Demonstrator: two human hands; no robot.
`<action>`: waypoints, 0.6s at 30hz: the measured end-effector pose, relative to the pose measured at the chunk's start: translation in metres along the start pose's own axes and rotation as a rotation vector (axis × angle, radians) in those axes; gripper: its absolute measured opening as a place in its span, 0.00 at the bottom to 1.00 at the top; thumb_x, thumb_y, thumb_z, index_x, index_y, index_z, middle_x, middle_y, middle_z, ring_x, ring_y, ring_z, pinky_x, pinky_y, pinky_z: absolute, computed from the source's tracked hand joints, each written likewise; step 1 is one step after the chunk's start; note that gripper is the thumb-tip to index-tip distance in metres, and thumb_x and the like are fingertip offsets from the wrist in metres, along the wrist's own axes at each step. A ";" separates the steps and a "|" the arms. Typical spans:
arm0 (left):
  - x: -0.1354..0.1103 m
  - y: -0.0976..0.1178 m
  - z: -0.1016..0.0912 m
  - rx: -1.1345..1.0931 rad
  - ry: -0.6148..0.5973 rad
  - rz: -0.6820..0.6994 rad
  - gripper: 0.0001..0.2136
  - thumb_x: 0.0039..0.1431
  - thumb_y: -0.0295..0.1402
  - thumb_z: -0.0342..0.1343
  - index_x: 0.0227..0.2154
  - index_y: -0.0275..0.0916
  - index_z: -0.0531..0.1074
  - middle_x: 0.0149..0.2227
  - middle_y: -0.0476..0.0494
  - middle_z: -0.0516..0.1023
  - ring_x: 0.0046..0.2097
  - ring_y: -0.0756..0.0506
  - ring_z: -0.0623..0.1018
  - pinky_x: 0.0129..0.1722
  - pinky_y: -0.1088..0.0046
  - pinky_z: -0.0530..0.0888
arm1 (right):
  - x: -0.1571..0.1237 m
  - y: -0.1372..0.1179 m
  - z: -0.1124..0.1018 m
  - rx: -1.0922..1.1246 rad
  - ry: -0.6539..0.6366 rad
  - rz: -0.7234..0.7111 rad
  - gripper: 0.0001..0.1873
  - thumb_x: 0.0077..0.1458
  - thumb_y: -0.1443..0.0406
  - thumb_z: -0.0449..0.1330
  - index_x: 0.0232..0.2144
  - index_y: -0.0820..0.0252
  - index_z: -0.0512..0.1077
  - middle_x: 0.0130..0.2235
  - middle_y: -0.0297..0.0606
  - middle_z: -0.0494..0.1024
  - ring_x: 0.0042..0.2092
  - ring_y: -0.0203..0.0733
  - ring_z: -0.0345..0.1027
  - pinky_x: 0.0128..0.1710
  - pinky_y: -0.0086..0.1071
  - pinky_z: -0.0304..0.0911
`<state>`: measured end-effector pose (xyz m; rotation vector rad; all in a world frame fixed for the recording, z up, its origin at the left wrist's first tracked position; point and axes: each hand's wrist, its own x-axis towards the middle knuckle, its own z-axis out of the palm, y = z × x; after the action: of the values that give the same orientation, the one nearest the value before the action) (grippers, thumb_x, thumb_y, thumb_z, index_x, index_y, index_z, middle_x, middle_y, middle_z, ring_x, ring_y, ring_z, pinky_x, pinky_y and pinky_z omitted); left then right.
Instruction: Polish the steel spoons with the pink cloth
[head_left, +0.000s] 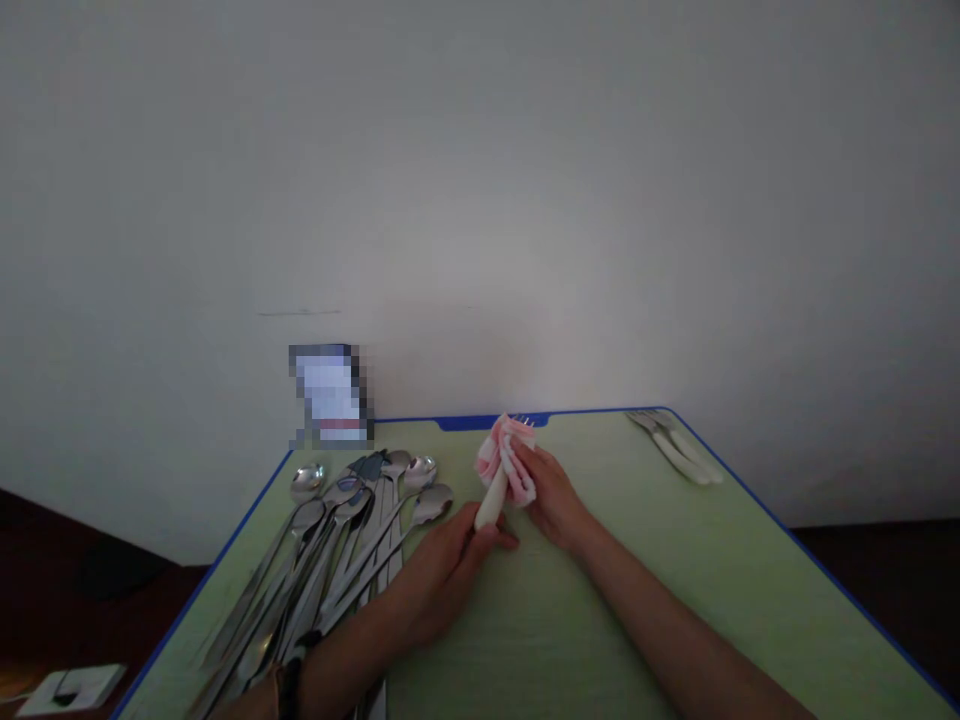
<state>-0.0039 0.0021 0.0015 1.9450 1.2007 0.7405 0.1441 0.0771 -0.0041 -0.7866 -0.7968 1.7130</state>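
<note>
My left hand [459, 560] is closed around the pale handle of a fork [492, 500] above the middle of the table. A pink and white cloth [506, 460] is wrapped about the fork's upper part, and its tines poke out beyond the folds. Pinching that cloth against the fork is my right hand [551, 492]. Just left of my left hand lies a pile of metal spoons [330, 550] and other cutlery, partly covered by my left forearm. Two pale-handled forks [679, 450] rest side by side near the right far corner.
The green table [600, 600] has a blue edge and stands against a pale wall [480, 200]. A phone with a lit, blurred screen [331, 395] leans at the far left corner. On the floor at lower left is a white power strip or box [75, 688].
</note>
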 end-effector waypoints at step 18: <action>0.002 0.000 0.001 -0.005 -0.015 -0.029 0.18 0.66 0.40 0.40 0.41 0.39 0.74 0.43 0.43 0.77 0.44 0.45 0.75 0.44 0.73 0.68 | 0.001 -0.001 -0.002 0.006 -0.066 0.062 0.18 0.41 0.55 0.67 0.27 0.64 0.73 0.24 0.34 0.74 0.27 0.34 0.63 0.27 0.27 0.55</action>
<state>-0.0024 0.0031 0.0015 1.9222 1.2146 0.7121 0.1463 0.0785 -0.0045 -0.7613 -0.8188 1.8036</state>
